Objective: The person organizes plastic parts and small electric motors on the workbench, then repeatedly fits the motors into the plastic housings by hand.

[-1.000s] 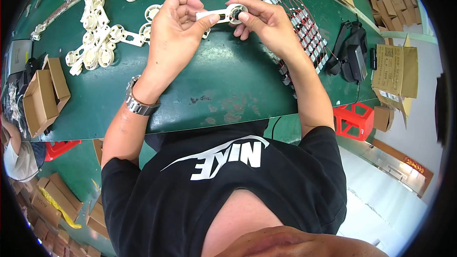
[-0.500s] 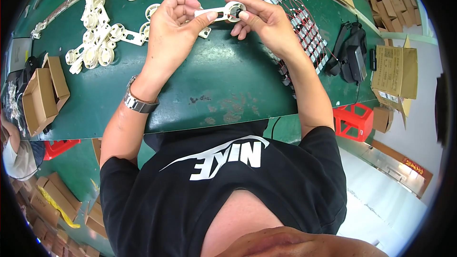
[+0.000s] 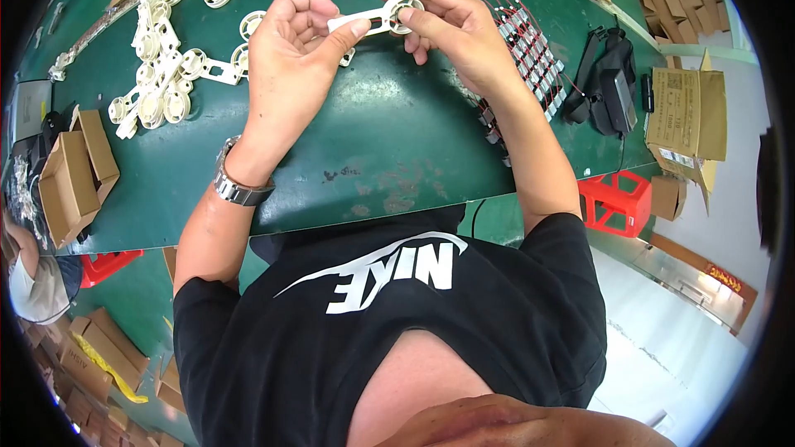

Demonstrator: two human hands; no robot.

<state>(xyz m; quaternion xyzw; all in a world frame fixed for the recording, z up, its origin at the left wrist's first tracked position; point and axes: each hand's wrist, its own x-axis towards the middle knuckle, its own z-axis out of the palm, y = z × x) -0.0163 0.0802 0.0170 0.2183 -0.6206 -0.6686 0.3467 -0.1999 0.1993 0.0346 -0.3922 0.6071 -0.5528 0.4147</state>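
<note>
A white plastic part (image 3: 374, 21) with a flat slotted arm and a round ring at one end is held up between my hands, above the far half of the table. My left hand (image 3: 291, 50) pinches the flat arm end between thumb and fingers. At the ring end, my right hand (image 3: 454, 31) grips the rim, its thumb pressed into the ring's opening. Whatever sits inside the ring is mostly hidden by that thumb. Similar white parts (image 3: 157, 74) lie in a loose pile to the left of my left hand.
Rows of small silver motors (image 3: 530, 54) with red wires lie right of my right hand. Beyond them are a black strapped bag (image 3: 614, 87) and a cardboard box (image 3: 686, 116). An open carton (image 3: 76, 178) stands at left, near another person's arm (image 3: 25, 248). A red stool (image 3: 617, 203) stands below the right edge.
My right thumb has moved further over the ring's opening, covering the small black piece that showed there. The view has shifted slightly; both hands keep their hold.
</note>
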